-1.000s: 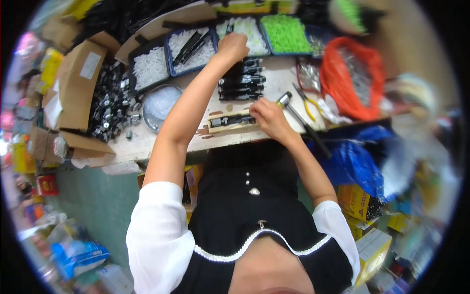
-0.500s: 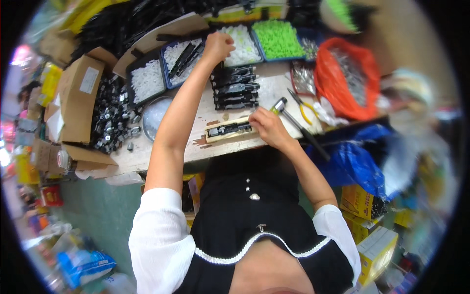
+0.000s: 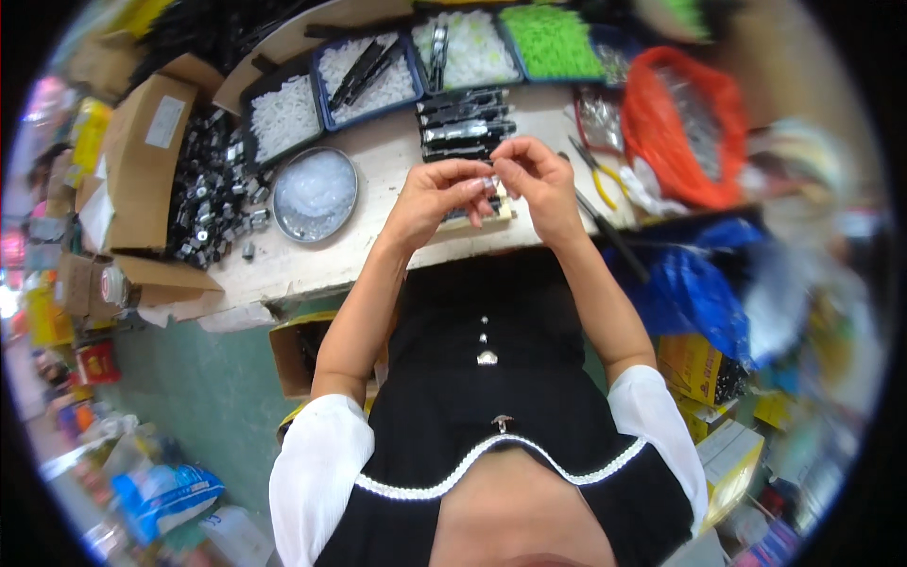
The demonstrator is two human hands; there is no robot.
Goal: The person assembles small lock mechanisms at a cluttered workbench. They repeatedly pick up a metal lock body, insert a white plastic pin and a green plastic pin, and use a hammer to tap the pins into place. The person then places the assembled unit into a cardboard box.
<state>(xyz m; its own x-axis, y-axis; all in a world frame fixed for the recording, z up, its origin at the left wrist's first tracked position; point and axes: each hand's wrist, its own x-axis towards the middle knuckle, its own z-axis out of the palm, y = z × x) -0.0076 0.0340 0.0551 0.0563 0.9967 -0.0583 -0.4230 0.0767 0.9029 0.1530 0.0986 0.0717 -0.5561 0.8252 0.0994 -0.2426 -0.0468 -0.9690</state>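
Observation:
My left hand and my right hand meet above the near edge of the white worktable. Their fingertips pinch one small shiny metal part between them. Under the hands lies a small wooden block with a black piece on it. Just beyond the hands sits a row of black and silver assembled pieces. Blue trays of white plastic parts stand farther back.
A round metal dish of clear bits sits left of the hands, next to a heap of black parts and cardboard boxes. Yellow-handled pliers, an orange bag and a green-parts tray lie to the right. A blue bag hangs below the table edge.
My left hand has drawn back from the far trays to the near table edge. My right hand has lifted off the wooden block, and both now pinch a small metal part together.

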